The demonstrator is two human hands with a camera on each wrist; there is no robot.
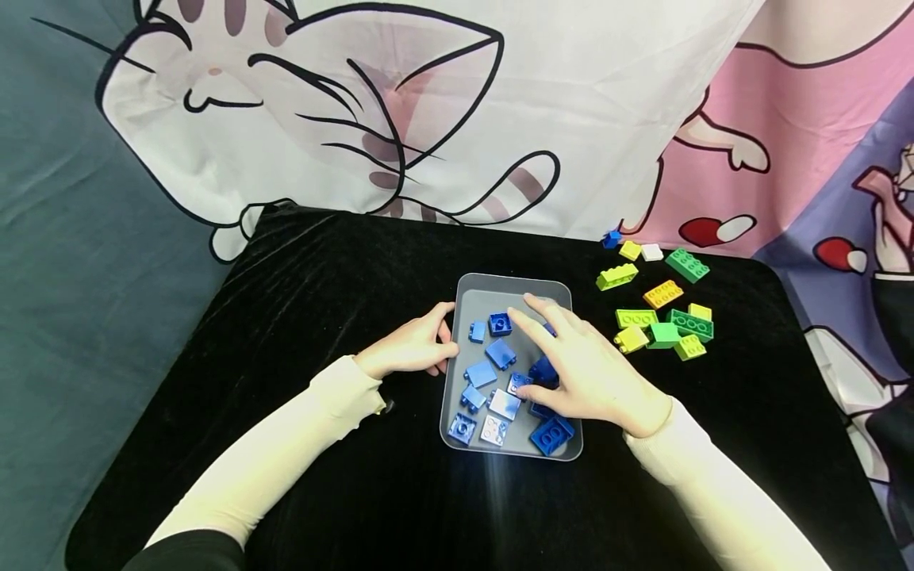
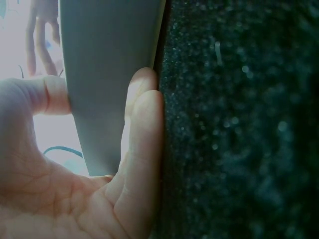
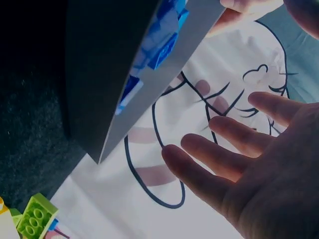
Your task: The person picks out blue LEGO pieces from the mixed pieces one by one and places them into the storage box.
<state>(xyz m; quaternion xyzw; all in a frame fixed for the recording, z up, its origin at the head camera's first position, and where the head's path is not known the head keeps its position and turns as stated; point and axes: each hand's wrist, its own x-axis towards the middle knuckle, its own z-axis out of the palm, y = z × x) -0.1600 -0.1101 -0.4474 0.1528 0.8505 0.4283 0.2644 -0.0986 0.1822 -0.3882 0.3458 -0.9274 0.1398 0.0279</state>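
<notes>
A grey rectangular tray [image 1: 485, 303] lies on the black cloth with several blue toy building bricks [image 1: 501, 354] spread over its floor, some showing studs and some their hollow undersides. My left hand [image 1: 410, 342] grips the tray's left side; in the left wrist view the thumb is at the rim and the fingers [image 2: 142, 134] lie along the lower wall. Above the tray's right half, my right hand [image 1: 581, 369] hovers with fingers spread and nothing held. It hides some of the blue bricks. The right wrist view shows its separated fingers [image 3: 199, 174] beside the tray wall.
Loose green, yellow, lime and white bricks [image 1: 662, 295] lie on the black cloth [image 1: 357, 285] to the right of the tray. One blue brick [image 1: 611, 239] sits at the far edge. Behind hangs a cat-print curtain [image 1: 607, 95].
</notes>
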